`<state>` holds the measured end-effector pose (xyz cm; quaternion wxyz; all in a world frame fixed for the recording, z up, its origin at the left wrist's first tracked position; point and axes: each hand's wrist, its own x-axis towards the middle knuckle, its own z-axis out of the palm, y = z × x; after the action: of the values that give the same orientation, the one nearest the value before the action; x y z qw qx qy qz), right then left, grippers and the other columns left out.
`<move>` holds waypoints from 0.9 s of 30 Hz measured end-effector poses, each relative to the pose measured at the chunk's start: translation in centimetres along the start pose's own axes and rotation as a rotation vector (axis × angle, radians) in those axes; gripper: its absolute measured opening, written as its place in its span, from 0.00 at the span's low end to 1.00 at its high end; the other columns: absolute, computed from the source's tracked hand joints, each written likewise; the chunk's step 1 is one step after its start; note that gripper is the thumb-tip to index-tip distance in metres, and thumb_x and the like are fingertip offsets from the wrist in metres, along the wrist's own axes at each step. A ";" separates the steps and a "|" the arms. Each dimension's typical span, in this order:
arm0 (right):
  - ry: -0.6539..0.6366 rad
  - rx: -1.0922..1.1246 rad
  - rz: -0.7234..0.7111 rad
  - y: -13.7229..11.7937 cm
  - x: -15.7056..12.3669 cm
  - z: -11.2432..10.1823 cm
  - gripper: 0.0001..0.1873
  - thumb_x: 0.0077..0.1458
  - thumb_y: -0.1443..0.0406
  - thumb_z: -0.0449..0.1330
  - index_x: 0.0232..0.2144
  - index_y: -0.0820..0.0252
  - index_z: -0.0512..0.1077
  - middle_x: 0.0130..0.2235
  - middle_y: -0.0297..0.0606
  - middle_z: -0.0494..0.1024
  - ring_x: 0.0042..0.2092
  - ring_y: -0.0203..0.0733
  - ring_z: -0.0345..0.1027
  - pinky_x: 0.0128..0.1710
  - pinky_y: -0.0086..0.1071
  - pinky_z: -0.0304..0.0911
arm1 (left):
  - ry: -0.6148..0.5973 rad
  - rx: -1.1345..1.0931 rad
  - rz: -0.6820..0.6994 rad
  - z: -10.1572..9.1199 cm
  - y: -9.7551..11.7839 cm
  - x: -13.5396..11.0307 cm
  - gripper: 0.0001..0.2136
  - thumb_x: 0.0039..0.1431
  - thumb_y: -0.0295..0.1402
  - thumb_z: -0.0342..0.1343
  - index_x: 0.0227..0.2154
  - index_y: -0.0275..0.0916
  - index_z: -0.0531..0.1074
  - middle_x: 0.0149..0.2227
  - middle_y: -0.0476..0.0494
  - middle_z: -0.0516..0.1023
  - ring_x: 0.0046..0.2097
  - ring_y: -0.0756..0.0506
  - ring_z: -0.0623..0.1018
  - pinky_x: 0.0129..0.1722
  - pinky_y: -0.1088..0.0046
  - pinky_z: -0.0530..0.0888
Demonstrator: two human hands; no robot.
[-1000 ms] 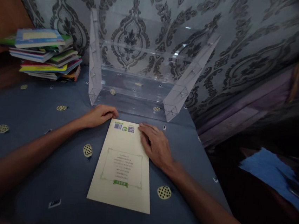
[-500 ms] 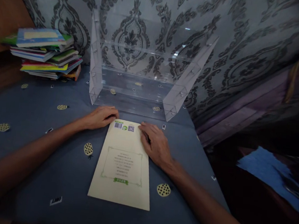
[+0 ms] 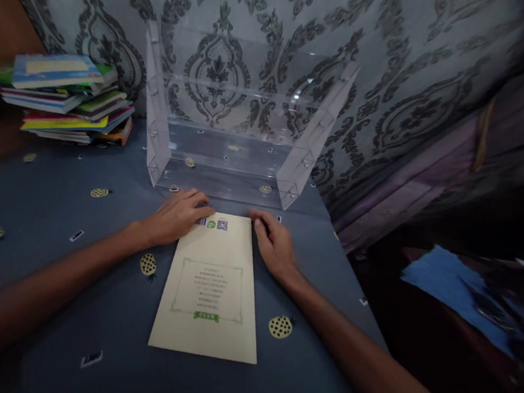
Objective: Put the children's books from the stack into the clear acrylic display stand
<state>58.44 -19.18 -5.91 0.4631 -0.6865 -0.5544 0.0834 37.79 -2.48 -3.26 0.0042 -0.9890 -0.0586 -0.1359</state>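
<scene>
Where one cream booklet (image 3: 209, 290) lies flat on the worktop (image 3: 109, 293), the left hand (image 3: 174, 216) overlaps its far-left corner; the right hand (image 3: 277, 247) curls at its far-right edge. Whether either's fingers grip: cannot tell.

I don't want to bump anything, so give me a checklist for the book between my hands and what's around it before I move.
1. Book lying flat on the tablecloth: ok.
2. Left hand at the book's far left corner: ok.
3. Right hand gripping the book: cannot tell; it is by the far right corner.
4. Clear rack standing apart from the book: ok.
5. Stack of books neatly aligned: not ok; edges jut unevenly.
</scene>
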 end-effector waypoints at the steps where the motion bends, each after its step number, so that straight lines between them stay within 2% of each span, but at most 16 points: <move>1: 0.015 0.037 0.026 0.1 0.1 0.0 0.15 0.65 0.62 0.49 0.45 0.55 0.74 0.44 0.40 0.82 0.46 0.47 0.76 0.49 0.44 0.71 | 0.003 -0.018 0.012 0.1 0.2 0.1 0.18 0.66 0.22 0.44 0.53 0.39 0.71 0.49 0.35 0.73 0.51 0.38 0.70 0.46 0.61 0.70; 5: 0.045 0.125 0.071 0.6 0.3 0.1 0.15 0.66 0.60 0.48 0.48 0.54 0.72 0.45 0.41 0.82 0.46 0.47 0.77 0.51 0.46 0.71 | -0.008 -0.107 0.031 0.6 1.2 1.0 0.20 0.67 0.23 0.42 0.56 0.41 0.70 0.50 0.35 0.73 0.53 0.38 0.70 0.49 0.59 0.70; 10: 0.032 0.108 0.069 0.6 0.3 0.1 0.16 0.67 0.60 0.47 0.50 0.55 0.71 0.45 0.43 0.82 0.46 0.47 0.78 0.50 0.47 0.71 | -0.040 -0.195 0.047 1.4 2.2 2.7 0.20 0.70 0.26 0.41 0.59 0.44 0.67 0.53 0.36 0.71 0.55 0.37 0.68 0.52 0.56 0.69; 16: 0.021 0.105 0.055 0.3 0.4 0.0 0.17 0.67 0.59 0.48 0.49 0.54 0.72 0.42 0.40 0.84 0.47 0.48 0.77 0.51 0.46 0.69 | -0.031 -0.256 0.051 2.0 3.7 4.0 0.17 0.71 0.30 0.44 0.59 0.43 0.67 0.58 0.36 0.69 0.65 0.37 0.62 0.61 0.51 0.64; 19: -0.005 0.116 0.056 0.1 0.4 -0.1 0.17 0.67 0.57 0.48 0.49 0.55 0.73 0.42 0.40 0.84 0.46 0.47 0.77 0.50 0.45 0.70 | -0.027 -0.289 0.066 1.6 4.5 3.8 0.16 0.72 0.33 0.45 0.57 0.44 0.70 0.57 0.37 0.69 0.66 0.36 0.60 0.63 0.49 0.63; 23: -0.016 0.151 0.062 0.0 0.4 -0.1 0.17 0.67 0.56 0.49 0.46 0.56 0.74 0.42 0.41 0.84 0.46 0.46 0.77 0.49 0.43 0.71 | -0.083 -0.296 0.105 0.6 5.7 3.3 0.16 0.72 0.36 0.47 0.57 0.44 0.70 0.63 0.36 0.64 0.69 0.34 0.57 0.64 0.47 0.62; 27: -0.006 0.158 0.073 0.1 0.4 0.1 0.16 0.66 0.57 0.50 0.46 0.55 0.74 0.41 0.40 0.84 0.46 0.47 0.77 0.49 0.43 0.71 | -0.172 -0.251 0.130 -0.7 7.9 2.6 0.22 0.70 0.48 0.48 0.58 0.40 0.69 0.64 0.31 0.65 0.68 0.32 0.59 0.64 0.46 0.60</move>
<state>58.59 -18.84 -5.85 0.5110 -0.6671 -0.5221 0.1456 41.02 -10.02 -1.82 -0.1157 -0.9914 0.0230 -0.0562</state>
